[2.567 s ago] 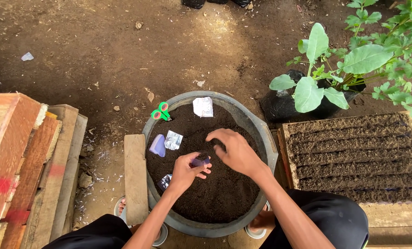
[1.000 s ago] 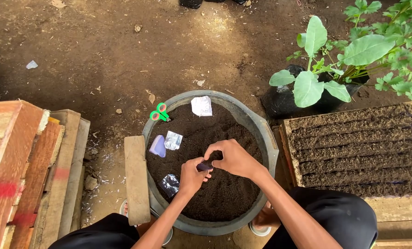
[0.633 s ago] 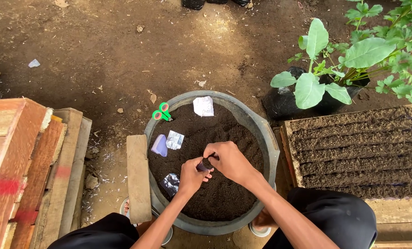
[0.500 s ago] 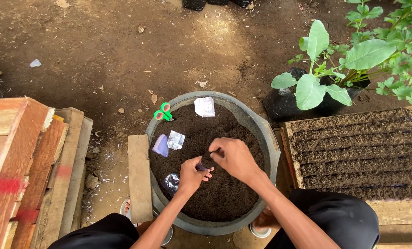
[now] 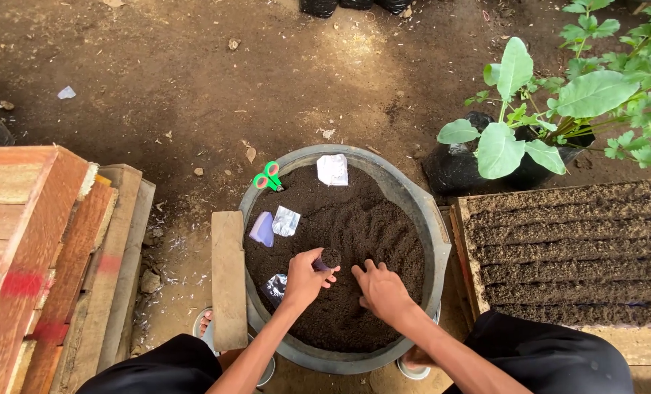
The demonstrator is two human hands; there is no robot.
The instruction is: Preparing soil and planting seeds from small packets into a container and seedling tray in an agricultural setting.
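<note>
A round grey basin [image 5: 413,198] full of dark soil [image 5: 362,219] stands on the ground in front of me. My left hand [image 5: 305,279] grips a small dark cup of soil [image 5: 328,258] just above the soil surface. My right hand [image 5: 381,289] lies beside it with fingers spread, pressed into the soil. On the soil lie a white packet [image 5: 332,169], a silvery packet [image 5: 286,220], a purple packet [image 5: 262,229] and a crumpled foil packet [image 5: 276,286]. Green-handled scissors [image 5: 268,176] rest on the basin's far-left rim.
A wooden tray [image 5: 566,248] with rows of soil-filled cells sits to the right. Behind it stand leafy plants [image 5: 515,109] in black bags. A wooden plank [image 5: 227,277] leans at the basin's left, and stacked reddish boards [image 5: 41,248] lie far left on the dirt.
My right hand has left the small cup and dropped onto the soil, fingers spread. The left hand keeps holding the cup in about the same spot.
</note>
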